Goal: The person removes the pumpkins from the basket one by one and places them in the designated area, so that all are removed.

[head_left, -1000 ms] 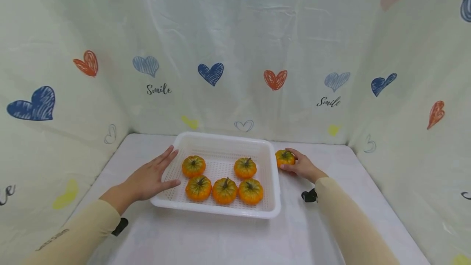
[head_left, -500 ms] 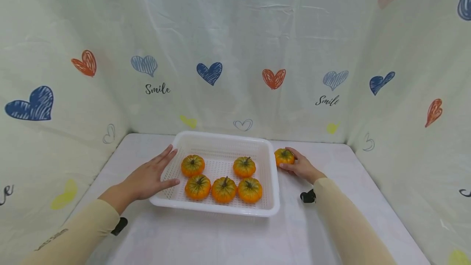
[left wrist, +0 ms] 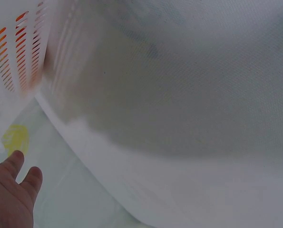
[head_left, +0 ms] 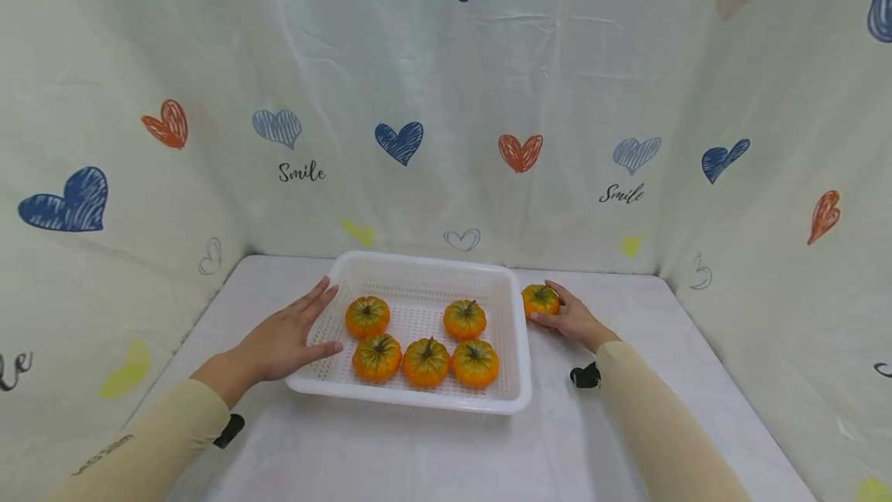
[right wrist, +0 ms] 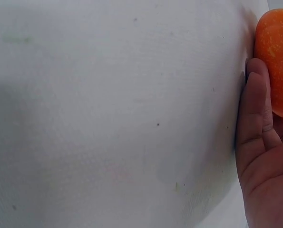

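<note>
A white plastic basket (head_left: 411, 395) with slotted walls stands on the table and bears several small orange-and-green pumpkins (head_left: 426, 362). At its left side my left hand (head_left: 275, 339) lies with straight, spread fingers over the rim. In the left wrist view part of that hand (left wrist: 13, 194) shows below the slotted basket wall (left wrist: 17, 61). Just outside the basket's right wall, another small pumpkin (head_left: 540, 299) sits on the table, and my right hand (head_left: 573, 319) grips it between thumb and fingers. The right wrist view shows the same pumpkin (right wrist: 277, 57) against the fingers (right wrist: 253, 104), which lie along the tabletop.
A white cloth covers the table (head_left: 390, 455). Behind it and on both sides hangs a pale curtain (head_left: 453, 84) printed with hearts and lettering. Black wrist cameras (head_left: 585, 375) sit below both cuffs.
</note>
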The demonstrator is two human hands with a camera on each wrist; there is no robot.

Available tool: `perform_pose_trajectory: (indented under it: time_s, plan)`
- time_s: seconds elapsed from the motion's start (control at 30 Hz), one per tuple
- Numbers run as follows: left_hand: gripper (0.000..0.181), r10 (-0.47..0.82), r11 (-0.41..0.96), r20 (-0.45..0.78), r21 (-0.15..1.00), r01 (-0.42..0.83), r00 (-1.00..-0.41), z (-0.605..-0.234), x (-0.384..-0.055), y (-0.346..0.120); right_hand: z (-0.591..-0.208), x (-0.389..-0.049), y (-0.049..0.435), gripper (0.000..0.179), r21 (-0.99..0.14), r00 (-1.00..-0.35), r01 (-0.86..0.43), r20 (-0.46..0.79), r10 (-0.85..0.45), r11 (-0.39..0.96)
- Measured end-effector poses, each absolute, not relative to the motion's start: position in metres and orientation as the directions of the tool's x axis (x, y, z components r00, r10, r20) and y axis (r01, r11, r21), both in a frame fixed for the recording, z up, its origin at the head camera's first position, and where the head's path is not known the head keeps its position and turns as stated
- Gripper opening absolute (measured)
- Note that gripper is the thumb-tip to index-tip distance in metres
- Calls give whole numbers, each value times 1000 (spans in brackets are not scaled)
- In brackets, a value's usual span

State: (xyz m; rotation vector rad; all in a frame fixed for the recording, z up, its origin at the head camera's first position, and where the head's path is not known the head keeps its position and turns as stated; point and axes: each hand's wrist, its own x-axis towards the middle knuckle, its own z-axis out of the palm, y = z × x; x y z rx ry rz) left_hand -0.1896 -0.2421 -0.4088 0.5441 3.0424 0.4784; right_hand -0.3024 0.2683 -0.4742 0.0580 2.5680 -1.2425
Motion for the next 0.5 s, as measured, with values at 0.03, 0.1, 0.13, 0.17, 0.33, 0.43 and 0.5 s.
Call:
perform_pose_trajectory:
  time_s: [0.03, 0.1, 0.13, 0.17, 0.33, 0.43, 0.5]
  plan:
    - [95, 340, 892, 40, 301, 336, -939, -409, -190, -242, -474, -302, 268, 97, -763, -958, 162, -274, -86, 626]
    - [94, 340, 892, 40, 302, 336, -940, -410, -190, -242, -474, -302, 268, 99, -760, -957, 170, -279, -79, 627]
    - [94, 340, 892, 42, 303, 336, -940, -410, -189, -242, -473, -301, 268, 100, -757, -957, 173, -282, -76, 630]
    - [94, 341, 891, 43, 303, 337, -939, -410, -189, -242, -473, -301, 268, 101, -757, -956, 176, -284, -74, 629]
    - [96, 346, 891, 49, 297, 344, -937, -409, -190, -243, -470, -301, 270, 107, -752, -954, 182, -292, -73, 634]
    - [96, 346, 891, 46, 296, 343, -937, -408, -190, -242, -466, -301, 275, 108, -742, -949, 178, -304, -88, 647]
    - [95, 344, 890, 44, 301, 341, -938, -408, -189, -242, -461, -301, 279, 106, -735, -947, 170, -306, -98, 657]
